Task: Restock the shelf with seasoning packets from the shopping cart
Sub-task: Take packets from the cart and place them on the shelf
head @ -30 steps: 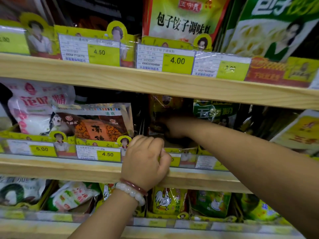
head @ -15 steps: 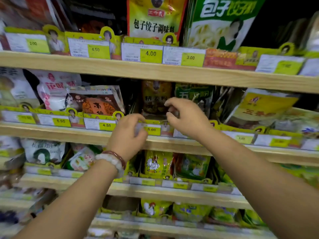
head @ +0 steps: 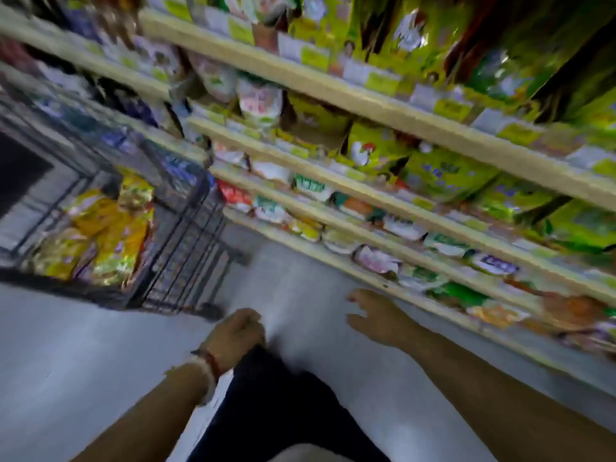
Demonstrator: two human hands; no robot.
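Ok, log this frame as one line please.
phase: between packets | left hand: empty, fingers curled | right hand: empty, open | black wire shopping cart: yellow seasoning packets left | view: blurred

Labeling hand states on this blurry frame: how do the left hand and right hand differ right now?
The left hand has its fingers curled into a loose fist; the right hand has its fingers spread and extended. The left hand wears bracelets at the wrist; the right wrist is bare. The left hand hangs over the floor, nearer the shopping cart; the right hand is beside the lowest shelf. Both hold nothing, as far as the blur allows.
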